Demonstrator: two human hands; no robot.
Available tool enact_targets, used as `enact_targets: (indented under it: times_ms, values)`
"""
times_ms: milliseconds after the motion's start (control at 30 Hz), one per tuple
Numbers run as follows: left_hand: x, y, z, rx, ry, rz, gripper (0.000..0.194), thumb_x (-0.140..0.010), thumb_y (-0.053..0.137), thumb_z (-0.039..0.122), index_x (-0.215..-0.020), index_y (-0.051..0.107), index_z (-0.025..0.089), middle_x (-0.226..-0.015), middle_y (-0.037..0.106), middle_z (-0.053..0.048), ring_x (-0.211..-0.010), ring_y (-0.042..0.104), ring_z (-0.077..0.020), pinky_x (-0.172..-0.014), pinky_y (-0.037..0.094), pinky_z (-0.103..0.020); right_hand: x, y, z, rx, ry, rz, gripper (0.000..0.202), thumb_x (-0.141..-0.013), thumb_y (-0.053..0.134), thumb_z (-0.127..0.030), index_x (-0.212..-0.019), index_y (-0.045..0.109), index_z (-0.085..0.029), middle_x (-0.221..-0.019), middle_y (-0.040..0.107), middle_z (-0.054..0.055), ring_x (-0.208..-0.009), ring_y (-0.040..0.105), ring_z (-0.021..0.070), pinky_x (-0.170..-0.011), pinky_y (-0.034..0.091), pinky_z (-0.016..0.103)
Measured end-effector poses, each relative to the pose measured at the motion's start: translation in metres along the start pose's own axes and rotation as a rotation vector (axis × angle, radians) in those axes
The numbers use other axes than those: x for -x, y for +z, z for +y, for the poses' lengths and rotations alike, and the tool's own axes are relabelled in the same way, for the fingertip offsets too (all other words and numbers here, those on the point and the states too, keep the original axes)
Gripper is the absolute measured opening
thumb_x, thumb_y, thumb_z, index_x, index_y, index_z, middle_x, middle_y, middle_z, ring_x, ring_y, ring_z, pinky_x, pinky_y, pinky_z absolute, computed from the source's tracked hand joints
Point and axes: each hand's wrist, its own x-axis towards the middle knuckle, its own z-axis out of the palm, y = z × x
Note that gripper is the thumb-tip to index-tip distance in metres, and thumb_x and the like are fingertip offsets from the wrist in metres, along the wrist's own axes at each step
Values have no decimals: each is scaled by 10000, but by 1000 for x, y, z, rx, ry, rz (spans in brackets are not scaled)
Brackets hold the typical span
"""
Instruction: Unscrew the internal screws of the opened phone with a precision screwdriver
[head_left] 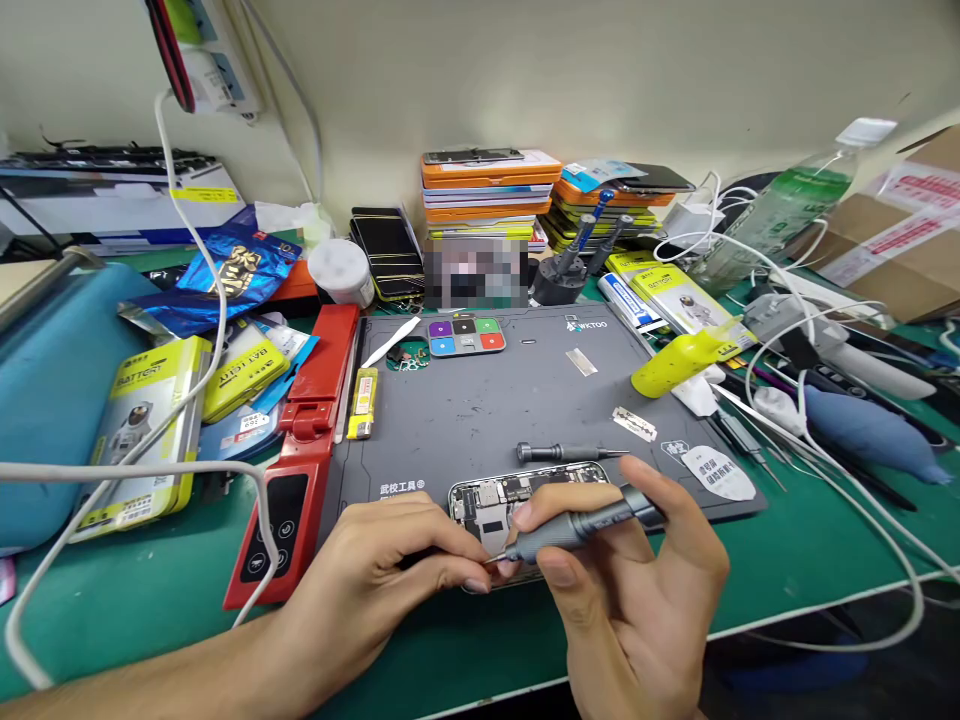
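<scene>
An opened phone (486, 508) lies near the front edge of the dark grey work mat, its circuit board and inner parts bare. My right hand (637, 590) holds a grey precision screwdriver (559, 535) slantwise above it, the tip pointing left. Thumb and fingers of my left hand (397, 560) are pinched together at that tip, over the phone's lower left part. What sits between those fingertips is too small to make out. Just beyond the phone, a second grey screwdriver (562, 453) rests on the mat. My hands cover much of the phone.
Around the mat (465, 400) lie a razor blade (634, 424), a yellow bottle (675, 362), a red folding lamp (300, 460) and a coloured magnetic tray (465, 338). White cables (847, 500) loop at both sides. Battery boxes (142, 430) and a screwdriver stand (561, 278) stand farther out.
</scene>
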Motion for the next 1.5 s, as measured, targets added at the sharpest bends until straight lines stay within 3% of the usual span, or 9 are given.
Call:
enact_targets:
  times_ms: [167, 467, 733, 1100, 1500]
  values:
    - [2, 0, 0, 44, -14, 14, 93, -1041, 765, 274, -1002, 842, 240, -945, 866, 30, -822, 778, -126, -796, 546, -220, 0, -1, -1, -30, 26, 36, 560, -1085, 599, -179, -1564, 444, -423, -1059, 769, 31, -810, 757, 181, -700, 739, 327]
    - [2, 0, 0, 100, 1, 5, 104, -1044, 762, 203, -1060, 844, 266, -1013, 873, 28, -897, 794, -131, -850, 565, -224, 4, -3, -1, 19, 27, 113, 538, -1074, 649, -223, -1543, 474, -421, -1041, 768, 37, -954, 767, 215, -826, 740, 396]
    - [1, -2, 1, 93, -5, -4, 176, -1068, 705, 147, -1076, 845, 252, -1016, 874, 16, -901, 808, -143, -858, 583, -225, 2, -2, -4, 26, 39, 124, 521, -1077, 630, -224, -1535, 480, -422, -1028, 761, 48, -919, 780, 234, -719, 746, 399]
    - [2, -1, -1, 119, -7, 4, 93, -1013, 788, 182, -1013, 849, 251, -962, 873, 37, -860, 796, -119, -837, 581, -194, -2, -3, -3, -57, 111, 42, 503, -1096, 604, -231, -1536, 454, -423, -1026, 760, 20, -671, 773, 167, -679, 744, 346]
    - [2, -3, 0, 105, 50, -42, 102, -1023, 758, 144, -1000, 837, 204, -961, 865, 1, -881, 797, -122, -859, 587, -184, -5, -5, -7, -124, 176, -35, 464, -1108, 604, -285, -1527, 443, -404, -1053, 773, 16, -644, 781, 156, -592, 734, 302]
